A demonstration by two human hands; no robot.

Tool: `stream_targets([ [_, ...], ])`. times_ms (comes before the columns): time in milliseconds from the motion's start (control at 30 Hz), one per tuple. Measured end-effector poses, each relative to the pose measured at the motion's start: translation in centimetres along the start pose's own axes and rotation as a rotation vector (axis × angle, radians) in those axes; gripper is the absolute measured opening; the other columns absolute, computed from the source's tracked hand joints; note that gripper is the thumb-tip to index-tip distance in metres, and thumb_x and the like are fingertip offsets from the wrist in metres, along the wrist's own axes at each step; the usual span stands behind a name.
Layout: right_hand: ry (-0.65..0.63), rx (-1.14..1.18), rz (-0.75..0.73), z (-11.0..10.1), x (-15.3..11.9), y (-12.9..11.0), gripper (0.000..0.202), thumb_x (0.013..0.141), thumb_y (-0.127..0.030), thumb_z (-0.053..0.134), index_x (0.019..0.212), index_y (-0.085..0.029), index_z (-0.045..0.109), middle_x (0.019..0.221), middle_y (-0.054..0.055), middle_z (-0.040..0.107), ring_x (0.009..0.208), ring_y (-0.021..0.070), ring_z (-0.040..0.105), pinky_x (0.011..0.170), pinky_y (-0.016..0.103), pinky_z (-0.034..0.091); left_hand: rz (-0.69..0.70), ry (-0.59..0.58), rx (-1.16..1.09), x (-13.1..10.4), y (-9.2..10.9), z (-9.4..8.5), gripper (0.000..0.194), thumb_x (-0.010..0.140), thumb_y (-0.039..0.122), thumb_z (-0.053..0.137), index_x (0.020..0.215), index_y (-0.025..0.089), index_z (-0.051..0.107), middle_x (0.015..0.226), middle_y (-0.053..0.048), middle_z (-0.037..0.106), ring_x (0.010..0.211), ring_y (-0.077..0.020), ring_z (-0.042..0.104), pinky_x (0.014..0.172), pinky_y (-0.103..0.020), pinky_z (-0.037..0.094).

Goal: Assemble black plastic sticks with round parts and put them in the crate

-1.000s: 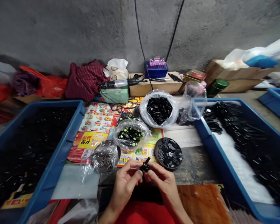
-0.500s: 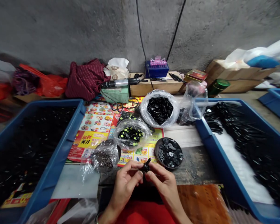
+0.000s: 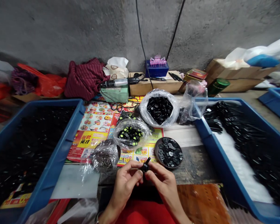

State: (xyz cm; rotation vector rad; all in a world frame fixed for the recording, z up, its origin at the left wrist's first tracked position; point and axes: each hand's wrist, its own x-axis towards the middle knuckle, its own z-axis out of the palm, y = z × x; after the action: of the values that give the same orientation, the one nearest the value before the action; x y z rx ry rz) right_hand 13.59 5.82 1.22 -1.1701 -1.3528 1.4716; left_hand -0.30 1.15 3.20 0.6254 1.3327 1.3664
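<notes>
Holding: a small black part [image 3: 145, 167] at the lower middle of the frame, pinched between my left hand [image 3: 126, 184] and my right hand [image 3: 162, 184].
Left grip: narrow, thumb and fingers pressed on the part's left side.
Right grip: just as narrow, on its right side; both hands touch it, so neither is clearly nearer.
Stem: leaning toward the upper right of the frame, bare above my fingertips; I judge that tilt of the long axis, out between my two hands, to be the relation to mind most.
Black part's look: dark, a thin straight stem on a thicker body; my fingers cover much of the body, so I cannot tell its finer detail.
Round dish [image 3: 160, 162]: just above my right hand in the frame, on the bench [image 3: 197, 166], carrying flat black pieces [image 3: 169, 146].
Screw bag [image 3: 110, 146]: left of the part and near my left hand, with what look like small metal screws [image 3: 105, 161].
Black-and-lime pieces [image 3: 130, 136]: bagged, above my hands, over printed flyers [image 3: 99, 119].
Left blue tray [image 3: 58, 174] and right blue tray [image 3: 213, 154]: at the frame's two sides, well apart from my hands, both bearing heaped black pieces.
</notes>
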Motion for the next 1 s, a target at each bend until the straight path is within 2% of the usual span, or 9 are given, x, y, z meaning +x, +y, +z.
stream_targets([
  [267,-0.002,0.019,0.009,0.1,0.1,-0.3,0.022,0.074,-0.027,0.074,0.094,-0.021,0.079,0.096,0.010,0.078,0.084,0.0266,0.073,0.072,0.032,0.061,-0.017,-0.007,-0.014,0.2,0.0,0.0,0.018,0.075,0.029,0.073,0.085,0.016,0.069,0.073,-0.001,0.061,0.055,-0.0106,0.055,0.047,-0.019,0.041],
  [500,0.008,-0.043,-0.054,0.0,0.1,-0.5,0.020,0.073,-0.025,0.074,0.092,-0.021,0.080,0.092,0.009,0.078,0.083,0.0246,0.073,0.073,0.029,0.060,0.012,-0.013,0.004,0.0,-0.2,-0.2,0.016,0.076,0.028,0.072,0.085,0.015,0.070,0.078,-0.002,0.063,0.054,-0.0099,0.056,0.047,-0.019,0.042],
  [667,0.033,-0.061,-0.075,0.1,0.0,-0.3,0.017,0.072,-0.024,0.074,0.087,-0.020,0.080,0.087,0.009,0.078,0.078,0.0236,0.073,0.069,0.027,0.059,0.011,-0.015,-0.007,0.0,-0.3,-0.2,0.015,0.077,0.028,0.073,0.085,0.015,0.070,0.078,-0.003,0.062,0.054,-0.0094,0.055,0.046,-0.018,0.042],
  [833,-0.008,-0.094,-0.067,0.0,0.1,-0.3,0.019,0.076,-0.028,0.071,0.089,-0.016,0.078,0.084,0.010,0.076,0.072,0.0226,0.070,0.063,0.027,0.056,0.023,-0.022,-0.024,-0.2,-0.4,-0.1,0.013,0.078,0.027,0.072,0.085,0.016,0.071,0.078,-0.002,0.063,0.054,-0.0081,0.054,0.047,-0.017,0.042],
  [933,-0.059,-0.115,-0.083,0.0,0.0,-0.8,0.020,0.081,-0.031,0.066,0.088,-0.015,0.077,0.072,0.007,0.072,0.059,0.0184,0.064,0.055,0.025,0.051,0.033,-0.030,-0.036,-0.3,-0.5,0.1,0.012,0.078,0.027,0.072,0.084,0.017,0.071,0.078,-0.001,0.063,0.054,-0.0076,0.054,0.047,-0.016,0.042],
  [1000,-0.086,-0.138,-0.108,0.0,0.0,-1.2,0.025,0.086,-0.033,0.060,0.078,-0.015,0.075,0.060,0.003,0.065,0.053,0.0157,0.058,0.053,0.024,0.047,0.037,-0.032,-0.039,-0.3,-0.6,0.2,0.012,0.079,0.027,0.072,0.084,0.017,0.071,0.078,-0.001,0.062,0.054,-0.0073,0.054,0.047,-0.016,0.042],
])
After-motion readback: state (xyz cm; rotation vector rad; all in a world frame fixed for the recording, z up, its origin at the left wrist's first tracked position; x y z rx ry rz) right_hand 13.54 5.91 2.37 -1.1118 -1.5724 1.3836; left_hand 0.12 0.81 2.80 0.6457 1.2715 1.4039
